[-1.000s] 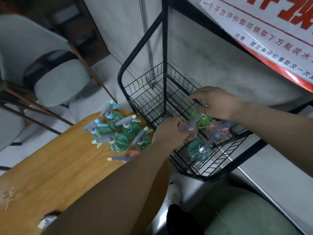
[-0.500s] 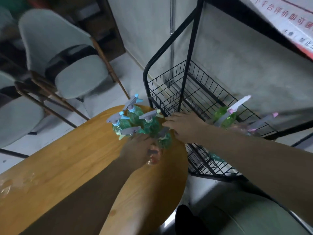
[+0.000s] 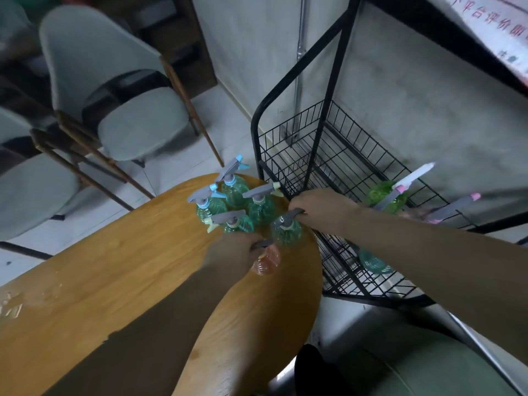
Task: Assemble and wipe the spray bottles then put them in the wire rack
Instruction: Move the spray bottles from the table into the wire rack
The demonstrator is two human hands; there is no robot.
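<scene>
The table [image 3: 120, 284] carries a cluster of green bottles at its far end, just beside the black wire rack [image 3: 323, 155], which already holds a green bottle [image 3: 384, 195], a pink one [image 3: 428, 217] and a teal one [image 3: 371, 262] lower down. The step in hand looks like picking up two more bottles for the rack. The right hand [image 3: 323, 210] curls its fingers round the grey trigger head of the nearest green bottle [image 3: 286, 231]; the left hand [image 3: 231, 257] grips the head of an orange bottle [image 3: 265, 261] standing on the table. Next, I judge, both must be lifted clear of their neighbours without knocking them and carried over the rack's rim. A white sign [image 3: 497, 35] at upper right bears red Chinese characters, too blurred to read; no labels show on the bottles.
</scene>
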